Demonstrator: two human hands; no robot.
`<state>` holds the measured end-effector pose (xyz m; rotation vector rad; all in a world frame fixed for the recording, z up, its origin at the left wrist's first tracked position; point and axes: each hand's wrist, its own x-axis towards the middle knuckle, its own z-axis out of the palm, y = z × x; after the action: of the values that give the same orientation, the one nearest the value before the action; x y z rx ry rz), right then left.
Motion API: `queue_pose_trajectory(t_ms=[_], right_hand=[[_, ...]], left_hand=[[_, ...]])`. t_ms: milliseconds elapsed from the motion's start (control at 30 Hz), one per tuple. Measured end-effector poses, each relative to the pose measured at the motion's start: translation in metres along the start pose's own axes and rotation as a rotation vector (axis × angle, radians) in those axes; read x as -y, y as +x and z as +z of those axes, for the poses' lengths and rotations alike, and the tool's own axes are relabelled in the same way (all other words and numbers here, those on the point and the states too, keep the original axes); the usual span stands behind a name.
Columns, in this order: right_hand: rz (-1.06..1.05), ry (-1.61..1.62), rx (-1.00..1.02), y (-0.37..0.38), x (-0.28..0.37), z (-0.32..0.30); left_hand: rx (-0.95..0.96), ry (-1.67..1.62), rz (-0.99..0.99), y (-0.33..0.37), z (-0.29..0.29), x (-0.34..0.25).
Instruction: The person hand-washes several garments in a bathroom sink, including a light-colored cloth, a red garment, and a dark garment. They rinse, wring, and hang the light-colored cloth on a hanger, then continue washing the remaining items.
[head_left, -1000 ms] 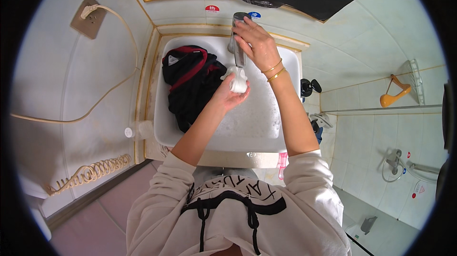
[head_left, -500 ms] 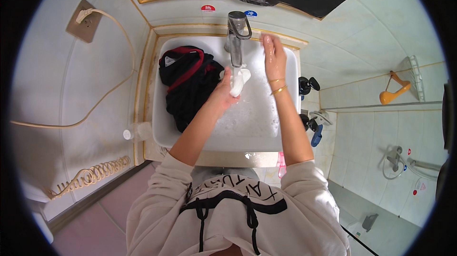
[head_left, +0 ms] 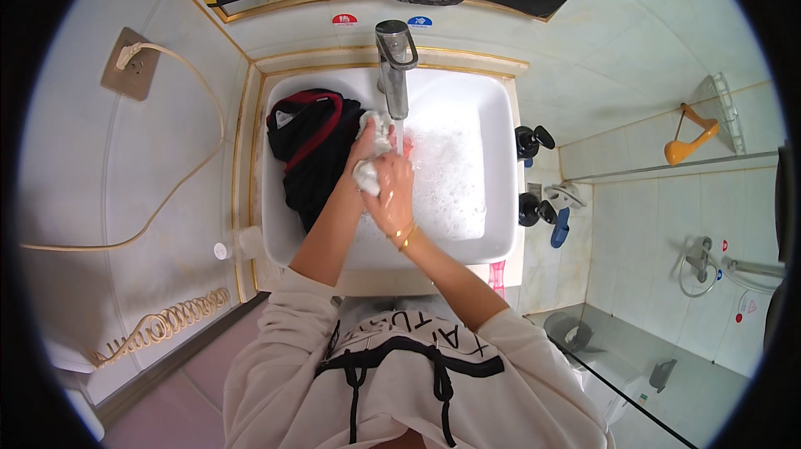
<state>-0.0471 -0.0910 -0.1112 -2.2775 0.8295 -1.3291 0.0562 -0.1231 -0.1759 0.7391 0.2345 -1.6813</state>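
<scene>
Under the stream from the chrome faucet (head_left: 395, 73), both hands meet over a wet, bunched white cloth (head_left: 367, 177). My left hand (head_left: 362, 147) is closed on its upper part, with some of its fingers hidden behind the right hand. My right hand (head_left: 394, 192), a gold bracelet at its wrist, is wrapped round the lower part. The cloth bulges out above and below the hands; its exact kind is hard to tell. A black garment with dark red trim (head_left: 304, 148) lies heaped in the left side of the white sink (head_left: 499, 199), beside my left forearm.
Foamy water (head_left: 450, 174) covers the sink's bottom. Black pump bottles (head_left: 529, 142) stand off its right edge. A small clear bottle with a white cap (head_left: 242, 245) is at the left. An orange hanger (head_left: 691, 136) hangs at the right, and a cord runs from the wall socket (head_left: 128, 65).
My right hand has come from the sink's right side, where it was open and apart, to close on the white cloth with my left. The view has shifted slightly.
</scene>
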Motion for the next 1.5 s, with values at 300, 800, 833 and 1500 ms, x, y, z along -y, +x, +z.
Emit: queue_pose_trajectory(t_ms=[300, 800, 833, 1500], right_hand=[[1.020, 0.346, 0.242, 0.027, -0.087, 0.023], [0.576, 0.495, -0.013, 0.018, -0.067, 0.012], [0.391, 0.307, -0.066, 0.013, -0.054, 0.010], [1.289, 1.271, 0.035, 0.013, -0.064, -0.004]], left_hand=[[-0.096, 0.249, 0.249, -0.022, 0.025, 0.014], [-0.167, 0.174, -0.018, -0.035, 0.034, 0.011], [-0.132, 0.138, 0.042, -0.030, 0.029, 0.009], [-0.423, 0.353, 0.514, -0.020, 0.037, 0.011]])
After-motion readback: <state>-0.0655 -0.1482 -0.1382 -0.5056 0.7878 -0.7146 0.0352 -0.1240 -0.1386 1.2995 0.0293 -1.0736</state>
